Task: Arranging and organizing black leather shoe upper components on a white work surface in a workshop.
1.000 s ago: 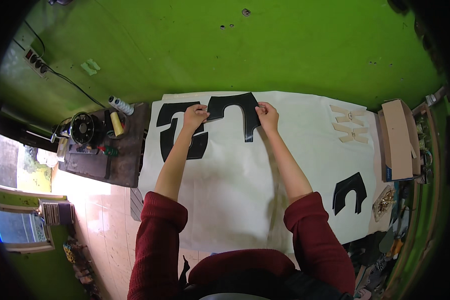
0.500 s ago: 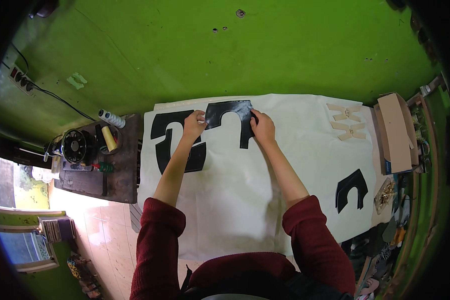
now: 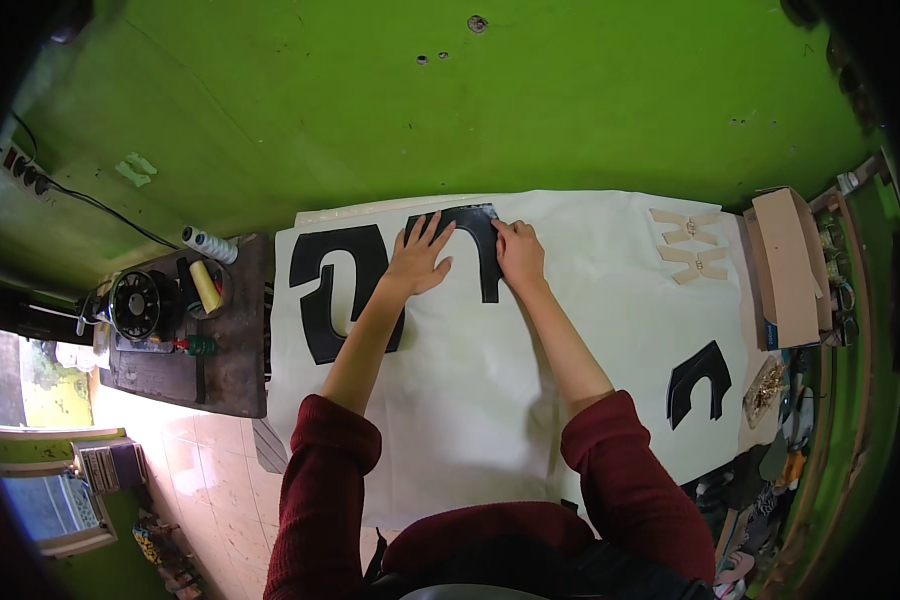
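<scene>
A black arch-shaped piece of leather-like sheet (image 3: 485, 240) lies flat near the far edge of the white-covered table (image 3: 450, 400). My left hand (image 3: 417, 262) rests on its left part, open, with fingers spread and laid flat. At its right edge, my right hand (image 3: 519, 252) has its fingers curled and pressed together on the rim of the piece. Left of my left hand lie other black curved pieces (image 3: 313, 260), partly covered by my left forearm. Near the table's right side is a small stack of black horseshoe-shaped pieces (image 3: 705, 385).
Beige cross-shaped patterns (image 3: 692, 262) lie at the far right, beside an open cardboard box (image 3: 790, 265). A clear bag of brass-coloured bits (image 3: 765, 392) sits on the right edge. At left, a dark sewing table (image 3: 160, 380) carries thread spools (image 3: 210, 245). A green wall (image 3: 450, 110) stands behind.
My left hand has gone from curled fingers at the arch piece's left end to lying spread on it. The black pieces at left now sit closer together. My right hand remains at the right edge.
</scene>
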A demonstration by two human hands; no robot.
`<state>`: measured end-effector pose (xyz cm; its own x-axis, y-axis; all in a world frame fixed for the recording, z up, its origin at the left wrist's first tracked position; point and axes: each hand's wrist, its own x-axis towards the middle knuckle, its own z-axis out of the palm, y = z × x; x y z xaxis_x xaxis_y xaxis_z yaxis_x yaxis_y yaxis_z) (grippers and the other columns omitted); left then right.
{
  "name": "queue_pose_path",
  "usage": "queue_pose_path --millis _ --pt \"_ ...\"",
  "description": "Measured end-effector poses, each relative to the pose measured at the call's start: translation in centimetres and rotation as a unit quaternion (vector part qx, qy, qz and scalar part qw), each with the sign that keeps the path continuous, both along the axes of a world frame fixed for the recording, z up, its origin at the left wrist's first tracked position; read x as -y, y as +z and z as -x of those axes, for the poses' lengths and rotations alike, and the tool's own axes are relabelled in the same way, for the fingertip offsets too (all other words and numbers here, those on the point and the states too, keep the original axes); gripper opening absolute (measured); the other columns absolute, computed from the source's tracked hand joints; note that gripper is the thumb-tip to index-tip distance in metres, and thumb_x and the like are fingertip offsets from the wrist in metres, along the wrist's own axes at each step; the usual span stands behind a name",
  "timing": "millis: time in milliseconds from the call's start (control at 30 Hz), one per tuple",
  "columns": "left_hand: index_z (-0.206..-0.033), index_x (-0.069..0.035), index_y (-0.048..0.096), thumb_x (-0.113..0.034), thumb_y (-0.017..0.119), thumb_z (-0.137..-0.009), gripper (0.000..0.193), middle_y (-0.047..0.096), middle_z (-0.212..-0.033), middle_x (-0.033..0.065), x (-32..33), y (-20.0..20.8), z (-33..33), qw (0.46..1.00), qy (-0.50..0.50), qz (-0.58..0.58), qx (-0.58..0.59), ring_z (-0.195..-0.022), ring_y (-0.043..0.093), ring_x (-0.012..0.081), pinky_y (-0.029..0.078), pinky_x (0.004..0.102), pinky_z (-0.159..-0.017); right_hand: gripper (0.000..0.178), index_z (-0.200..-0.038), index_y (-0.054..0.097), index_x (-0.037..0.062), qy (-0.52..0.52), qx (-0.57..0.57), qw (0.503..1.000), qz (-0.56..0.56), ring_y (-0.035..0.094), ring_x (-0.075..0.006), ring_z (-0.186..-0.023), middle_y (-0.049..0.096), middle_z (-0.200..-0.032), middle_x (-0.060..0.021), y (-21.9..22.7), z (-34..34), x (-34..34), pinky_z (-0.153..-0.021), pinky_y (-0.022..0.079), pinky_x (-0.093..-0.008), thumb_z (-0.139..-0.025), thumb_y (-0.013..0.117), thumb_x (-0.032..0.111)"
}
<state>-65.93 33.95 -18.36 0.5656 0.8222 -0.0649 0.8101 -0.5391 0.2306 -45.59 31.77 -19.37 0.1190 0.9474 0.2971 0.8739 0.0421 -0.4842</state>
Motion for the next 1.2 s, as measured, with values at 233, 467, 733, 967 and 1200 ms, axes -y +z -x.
queue_pose_path --millis 233,467,733,967,1200 --pt "-0.140 -0.018 0.028 -0.041 0.038 -0.090 0.056 0.018 -0.148 0.0116 0.0 -1.2 -1.6 0.999 0.022 -0.043 -0.022 -0.136 0.017 0.0313 0.014 0.0519 -0.108 0.035 -0.110 0.061 0.0102 -0.012 0.231 0.972 -0.047 0.046 -0.0315 -0.114 0.052 -0.118 -0.0170 0.2 1.5 -2.0 -0.096 0.036 -0.0435 -0.075 0.059 0.013" --pt "-0.129 0.002 0.040 -0.028 0.043 -0.087 0.051 0.021 -0.146 0.0149 -1.3 -2.6 -1.4 0.995 -0.026 -0.059 0.076 -0.134 0.020 0.0365 0.017 0.0515 -0.107 0.049 -0.135 0.037 0.0146 0.070 0.145 0.984 0.078 0.019 -0.0264 -0.136 0.023 -0.146 -0.0092 -1.2 4.7 -0.4 -0.105 0.016 -0.0581 -0.089 0.043 0.030" --pt "-0.131 -0.001 0.037 -0.027 0.049 -0.083 0.056 0.020 -0.147 0.0122 -1.9 -3.3 -1.2 0.997 -0.002 -0.017 0.072 -0.134 0.019 0.0340 0.019 0.0497 -0.107 0.052 -0.135 0.035 0.0097 0.103 0.038 0.959 0.260 0.034 -0.0253 -0.129 0.039 -0.138 -0.0112 4.1 2.1 -3.8 -0.105 0.002 -0.0623 -0.091 0.037 0.038" --pt "-0.136 -0.003 0.030 -0.034 0.045 -0.088 0.060 0.009 -0.150 0.0094 -2.4 -1.6 -2.7 0.998 0.014 0.066 0.011 -0.138 0.007 0.0290 0.009 0.0470 -0.110 0.066 -0.143 0.021 0.0162 0.123 0.117 0.965 0.200 0.004 -0.0215 -0.140 0.009 -0.151 -0.0072 0.5 1.6 -0.8 -0.108 -0.001 -0.0563 -0.089 0.037 0.052" --pt "-0.136 0.000 0.031 -0.028 0.042 -0.090 0.054 0.010 -0.150 0.0099 -0.7 0.6 -2.9 0.989 0.004 -0.070 -0.131 -0.138 0.009 0.0249 0.006 0.0505 -0.110 0.053 -0.133 0.038 0.0072 0.044 -0.073 0.995 0.053 0.028 -0.0312 -0.131 0.031 -0.141 -0.0172 5.3 -2.4 4.9 -0.104 0.017 -0.0581 -0.085 0.051 0.026"
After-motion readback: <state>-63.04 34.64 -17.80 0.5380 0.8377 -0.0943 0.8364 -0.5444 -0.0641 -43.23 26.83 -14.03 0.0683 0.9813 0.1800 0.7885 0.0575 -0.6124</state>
